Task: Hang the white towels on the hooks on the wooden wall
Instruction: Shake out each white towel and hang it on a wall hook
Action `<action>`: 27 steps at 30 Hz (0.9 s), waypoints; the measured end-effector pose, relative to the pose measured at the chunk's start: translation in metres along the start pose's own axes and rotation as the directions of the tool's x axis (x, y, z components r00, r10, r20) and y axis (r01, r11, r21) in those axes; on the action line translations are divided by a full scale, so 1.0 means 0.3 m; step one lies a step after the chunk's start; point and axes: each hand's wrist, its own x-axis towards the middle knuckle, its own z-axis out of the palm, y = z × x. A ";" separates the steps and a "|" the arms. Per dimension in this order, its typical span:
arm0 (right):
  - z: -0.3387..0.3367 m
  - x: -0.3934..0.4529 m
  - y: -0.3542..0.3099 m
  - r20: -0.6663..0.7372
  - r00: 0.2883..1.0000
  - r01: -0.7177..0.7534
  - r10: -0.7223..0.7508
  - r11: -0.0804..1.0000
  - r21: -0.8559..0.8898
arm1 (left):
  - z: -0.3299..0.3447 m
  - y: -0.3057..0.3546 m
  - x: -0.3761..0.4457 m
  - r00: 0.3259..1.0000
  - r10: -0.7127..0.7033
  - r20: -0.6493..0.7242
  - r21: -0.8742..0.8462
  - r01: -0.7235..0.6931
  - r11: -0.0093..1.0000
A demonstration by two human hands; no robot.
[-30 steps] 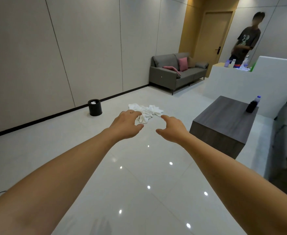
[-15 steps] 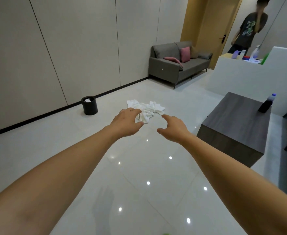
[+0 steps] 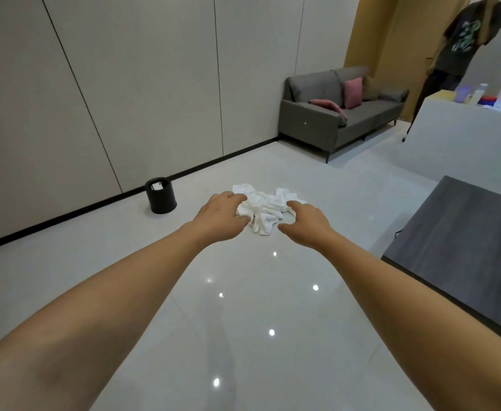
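Left to right: a black bin (image 3: 160, 195) by the wall; the left hand (image 3: 220, 218), fingers spread and empty; the white towels (image 3: 265, 210) crumpled on the floor (image 3: 243, 321), between and beyond both hands; the right hand (image 3: 306, 222), likewise spread, empty.

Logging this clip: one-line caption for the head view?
Both hands, left hand and right hand, open, reach toward crumpled white towels on the floor.

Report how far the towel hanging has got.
Done: nothing; the white towels lie heaped on the floor. In hand: left hand and right hand reach over the heap, both open, no grip yet. Left: lifting and hanging; no hooks in view.
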 end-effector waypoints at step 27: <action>0.179 1.600 0.176 0.149 0.978 -0.149 0.146 0.989 0.011 | 0.232 -0.465 1.585 0.980 0.011 0.200 -0.067 0.002 0.998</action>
